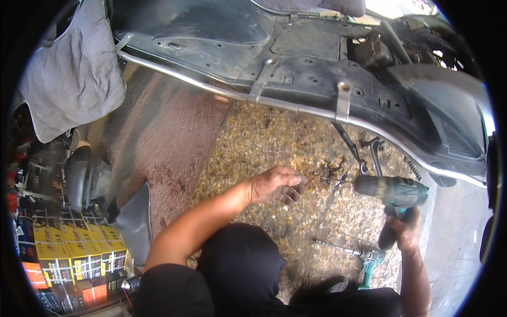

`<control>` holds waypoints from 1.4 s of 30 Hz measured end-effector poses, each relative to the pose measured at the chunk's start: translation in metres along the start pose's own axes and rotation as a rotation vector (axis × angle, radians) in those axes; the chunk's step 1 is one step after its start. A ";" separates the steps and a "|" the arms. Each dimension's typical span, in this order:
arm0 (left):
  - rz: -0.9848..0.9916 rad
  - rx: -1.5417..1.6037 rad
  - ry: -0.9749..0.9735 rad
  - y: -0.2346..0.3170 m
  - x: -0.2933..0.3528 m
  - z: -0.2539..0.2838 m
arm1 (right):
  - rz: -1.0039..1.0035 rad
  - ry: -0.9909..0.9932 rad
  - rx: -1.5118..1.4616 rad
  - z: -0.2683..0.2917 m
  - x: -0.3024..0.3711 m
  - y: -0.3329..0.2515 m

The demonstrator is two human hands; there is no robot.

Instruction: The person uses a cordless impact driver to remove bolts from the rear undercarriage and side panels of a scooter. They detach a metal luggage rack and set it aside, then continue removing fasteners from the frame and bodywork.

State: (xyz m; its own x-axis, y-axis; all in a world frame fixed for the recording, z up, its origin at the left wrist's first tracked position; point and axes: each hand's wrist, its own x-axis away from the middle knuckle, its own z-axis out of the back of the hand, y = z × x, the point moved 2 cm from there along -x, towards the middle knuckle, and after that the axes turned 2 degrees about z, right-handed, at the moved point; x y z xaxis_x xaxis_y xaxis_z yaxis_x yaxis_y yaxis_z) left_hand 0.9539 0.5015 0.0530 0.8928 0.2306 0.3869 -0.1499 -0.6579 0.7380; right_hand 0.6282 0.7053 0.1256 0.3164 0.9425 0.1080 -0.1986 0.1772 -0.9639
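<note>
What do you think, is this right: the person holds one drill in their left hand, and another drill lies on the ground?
Not quite: the head view shows the held drill in the right hand, not the left hand. The other drill does lie on the ground.

The drill [396, 190] in the right grip [407, 231] is teal and black; the floor [296, 127] beneath is speckled yellow-brown. Left of the left grip [278, 186], boxes [58, 249] are yellow and black with white straps [74, 264].
</note>
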 end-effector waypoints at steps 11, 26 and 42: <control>-0.530 0.304 0.802 0.071 0.037 0.080 | 0.312 -0.484 1.049 -0.281 -0.077 -0.040; -0.588 0.053 0.607 0.111 0.028 0.122 | 0.198 -0.136 0.536 -0.345 -0.088 -0.044; -0.559 -0.046 0.575 0.117 0.034 0.133 | -0.061 -0.045 -0.176 -0.399 -0.090 -0.007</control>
State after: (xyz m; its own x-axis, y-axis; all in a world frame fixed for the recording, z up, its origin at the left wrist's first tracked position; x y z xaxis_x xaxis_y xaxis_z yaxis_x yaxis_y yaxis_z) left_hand 1.0231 0.3370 0.0788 0.4838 0.8589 0.1682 0.2261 -0.3083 0.9240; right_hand 0.9708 0.5061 0.0256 0.2802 0.9439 0.1750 -0.0139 0.1862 -0.9824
